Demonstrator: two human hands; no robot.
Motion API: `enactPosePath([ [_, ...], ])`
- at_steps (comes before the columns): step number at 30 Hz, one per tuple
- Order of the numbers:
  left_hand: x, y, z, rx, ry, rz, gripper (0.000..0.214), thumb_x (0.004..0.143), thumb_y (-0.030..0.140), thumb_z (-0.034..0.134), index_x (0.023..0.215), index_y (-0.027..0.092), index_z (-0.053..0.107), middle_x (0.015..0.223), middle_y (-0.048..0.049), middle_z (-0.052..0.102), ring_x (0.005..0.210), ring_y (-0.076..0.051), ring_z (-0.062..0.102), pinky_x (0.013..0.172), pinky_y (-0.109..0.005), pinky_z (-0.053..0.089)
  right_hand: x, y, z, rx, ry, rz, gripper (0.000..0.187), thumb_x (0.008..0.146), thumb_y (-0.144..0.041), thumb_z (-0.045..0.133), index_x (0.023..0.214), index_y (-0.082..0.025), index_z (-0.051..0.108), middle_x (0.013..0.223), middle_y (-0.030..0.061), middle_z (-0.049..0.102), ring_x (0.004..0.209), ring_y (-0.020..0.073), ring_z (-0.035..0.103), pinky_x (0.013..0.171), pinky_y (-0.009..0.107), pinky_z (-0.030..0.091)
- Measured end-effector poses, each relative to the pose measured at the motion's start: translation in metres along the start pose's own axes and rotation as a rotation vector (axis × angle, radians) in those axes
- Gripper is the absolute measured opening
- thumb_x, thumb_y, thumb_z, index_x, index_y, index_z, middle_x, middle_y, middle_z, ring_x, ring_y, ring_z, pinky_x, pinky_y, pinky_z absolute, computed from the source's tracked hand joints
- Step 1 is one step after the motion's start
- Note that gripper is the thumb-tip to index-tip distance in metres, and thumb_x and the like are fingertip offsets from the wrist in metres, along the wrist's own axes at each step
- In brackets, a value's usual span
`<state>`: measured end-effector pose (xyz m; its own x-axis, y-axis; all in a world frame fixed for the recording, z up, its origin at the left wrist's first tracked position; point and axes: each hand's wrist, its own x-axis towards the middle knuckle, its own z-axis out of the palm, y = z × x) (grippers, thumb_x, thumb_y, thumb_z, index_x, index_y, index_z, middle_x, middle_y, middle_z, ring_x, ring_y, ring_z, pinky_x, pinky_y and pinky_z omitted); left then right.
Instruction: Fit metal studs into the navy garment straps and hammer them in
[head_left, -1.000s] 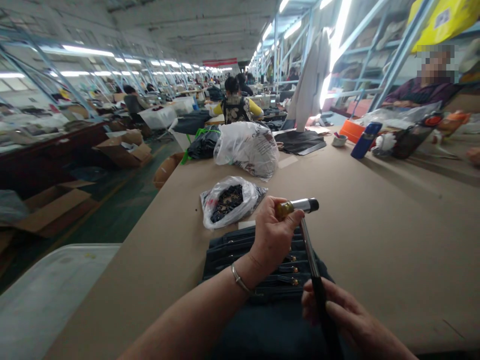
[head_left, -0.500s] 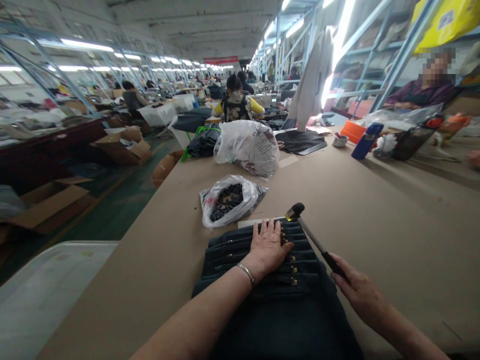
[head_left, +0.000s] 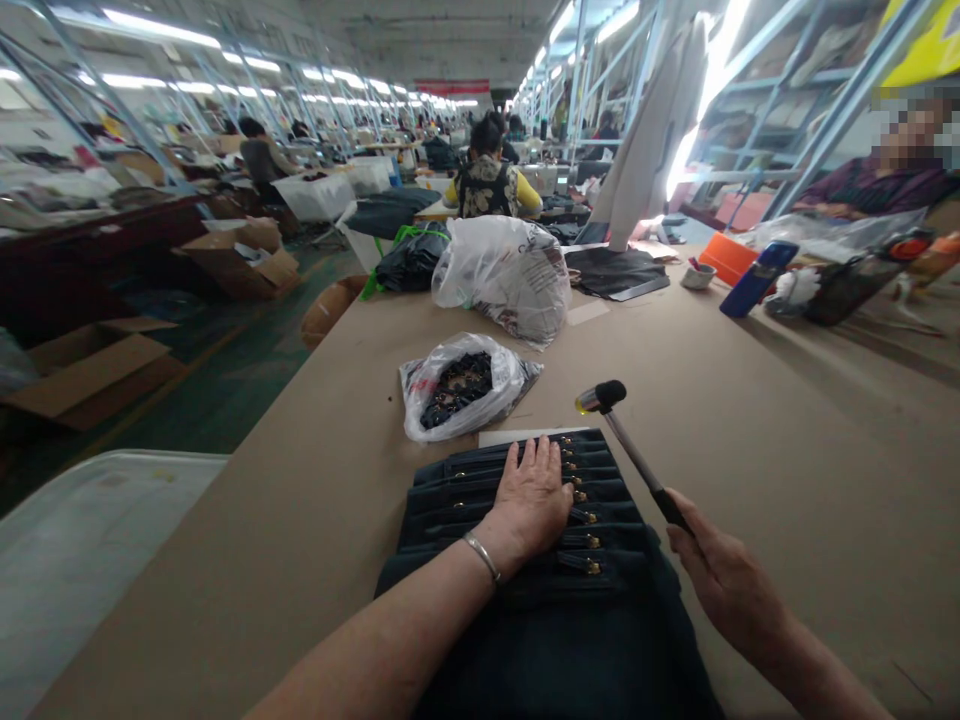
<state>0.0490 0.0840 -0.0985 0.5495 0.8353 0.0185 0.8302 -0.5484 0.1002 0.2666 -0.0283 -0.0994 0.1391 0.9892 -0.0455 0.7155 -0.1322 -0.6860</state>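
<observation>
My left hand lies flat on a stack of dark leather pieces, its fingers pointing away from me. The pieces overlap in rows, and gold zipper pulls show along their right side. In my right hand is a mallet, gripped by its black handle. Its head, black on one end and yellow on the other, is raised beside the far right corner of the stack. A pale board peeks out from under the far edge.
Beyond the stack sits an open plastic bag of small dark parts. Behind it stands a fuller white bag. A blue case and an orange box are at the back right. A co-worker sits past the table.
The mallet's head has lifted off the far right corner of the leather stack, and my right hand has risen slightly. My left thumb has drawn in. The camera view has shifted a little.
</observation>
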Motion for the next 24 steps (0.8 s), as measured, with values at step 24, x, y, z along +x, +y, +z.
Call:
enactPosePath([
  [24,0.003,-0.001,0.0,-0.012,-0.034,0.025,0.058,0.089,0.036,0.031,0.139,0.007,0.033,0.145,-0.0159,0.028,0.134,-0.03,0.024,0.112,-0.05,0.017,-0.044,0.014,0.005,-0.164,0.042,-0.076,0.046,0.09,-0.037,0.03,0.131,-0.018,0.042,0.101,0.0098,0.072,0.081,0.0174,0.07,0.066,0.025,0.056],
])
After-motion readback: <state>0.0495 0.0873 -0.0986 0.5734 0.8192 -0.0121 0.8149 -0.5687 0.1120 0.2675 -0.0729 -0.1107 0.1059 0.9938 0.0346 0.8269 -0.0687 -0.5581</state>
